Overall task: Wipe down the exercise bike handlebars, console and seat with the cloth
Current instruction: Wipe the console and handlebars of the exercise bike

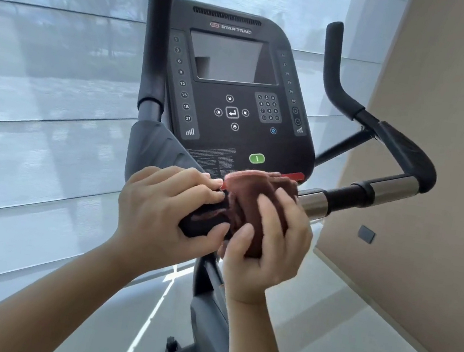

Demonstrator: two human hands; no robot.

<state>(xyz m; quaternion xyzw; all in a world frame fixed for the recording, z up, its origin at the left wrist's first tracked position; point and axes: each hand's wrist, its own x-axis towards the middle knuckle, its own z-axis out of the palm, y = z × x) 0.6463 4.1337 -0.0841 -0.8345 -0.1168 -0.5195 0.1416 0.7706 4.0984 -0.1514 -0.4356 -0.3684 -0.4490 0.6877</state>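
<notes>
My left hand [165,211] curls round the black end of the handlebar [197,228], fingers over the top and thumb underneath. Just beside it, my right hand [264,253] grips the brown cloth [248,199], which is bunched round the bar below the console [237,92]. The console face is matte black, with a dark screen and a green button [257,158]. Right of the cloth, the bar has a chrome sleeve [314,203]. Behind the bike a pale, translucent blind [42,87] covers the window. A beige wall [450,118] stands to the right, and the floor [323,325] is light and glossy.
</notes>
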